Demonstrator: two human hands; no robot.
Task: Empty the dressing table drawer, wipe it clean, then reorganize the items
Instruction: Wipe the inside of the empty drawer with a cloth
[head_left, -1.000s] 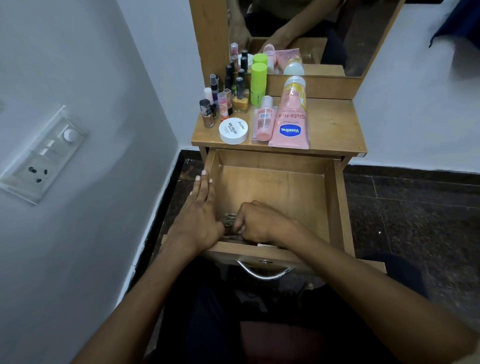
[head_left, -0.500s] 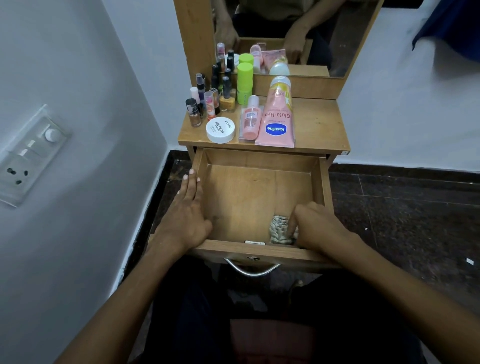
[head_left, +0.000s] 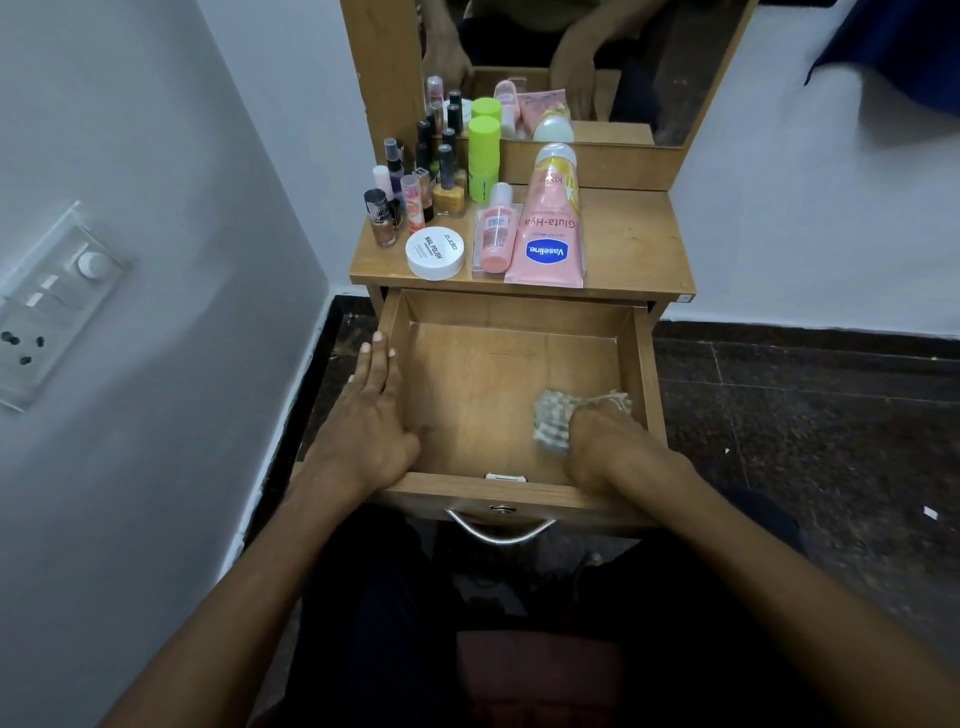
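Cloth (head_left: 556, 421) under right hand (head_left: 602, 447) — drawer's (head_left: 519, 374) right front corner

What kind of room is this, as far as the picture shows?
Probably a bedroom or dressing corner in a home. A small wooden dressing table with a mirror stands in the corner, nail polish bottles and a lotion tube lie on it, and a switchboard is on the wall.
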